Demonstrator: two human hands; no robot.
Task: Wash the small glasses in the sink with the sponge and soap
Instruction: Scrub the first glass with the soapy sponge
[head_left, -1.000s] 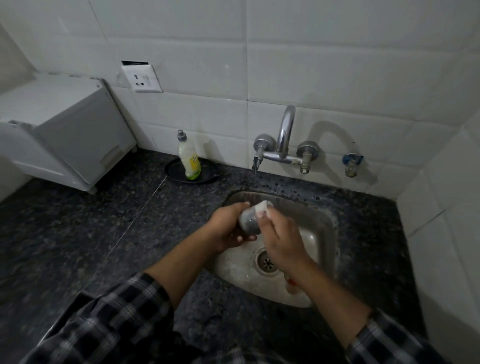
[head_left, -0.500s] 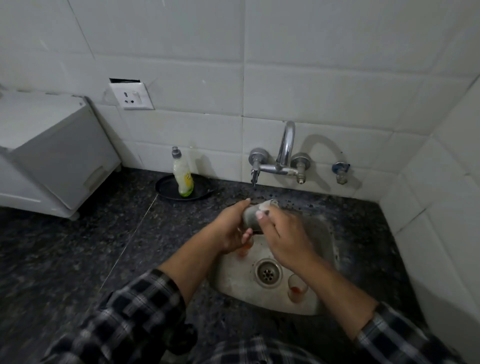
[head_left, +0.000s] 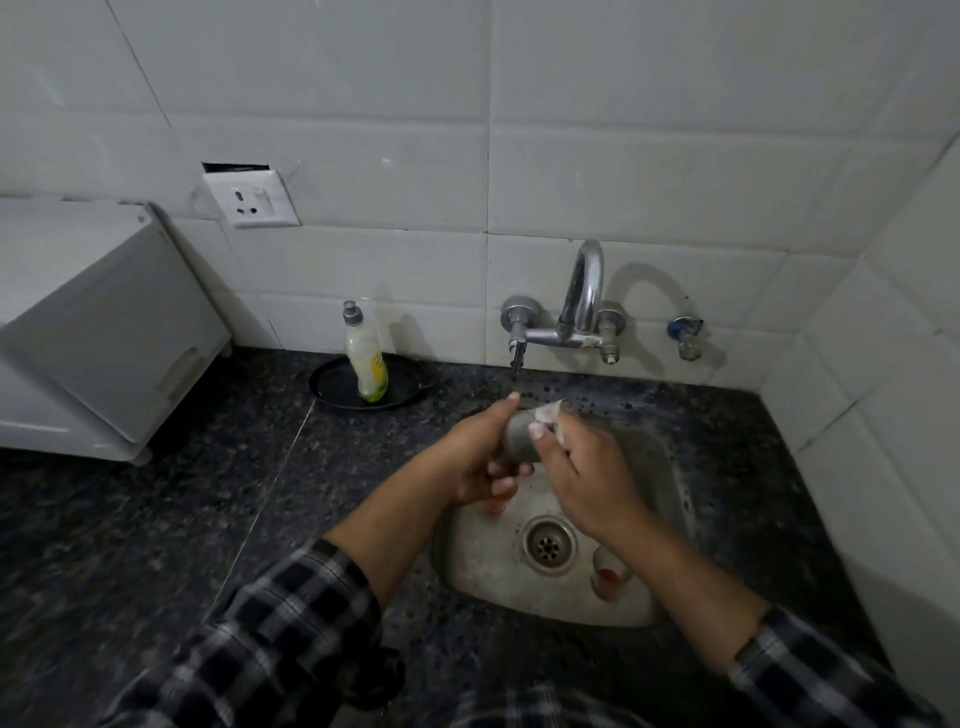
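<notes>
Sink (head_left: 671, 470) set in surface (head_left: 156, 519), right of centre; tap (head_left: 584, 296) on wall (head_left: 649, 156) behind it; soap bottle (head_left: 366, 358) upright on dish (head_left: 332, 385), left of tap; box (head_left: 104, 332) far left; one glass (head_left: 610, 570) in sink, right of drain (head_left: 548, 543).

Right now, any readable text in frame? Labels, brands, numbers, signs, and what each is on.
No text can be read.
Soap bottle: its yellow-green label has print, but it is too blurred to read.
Wall socket: no marking visible.
White appliance: no text visible.
</notes>
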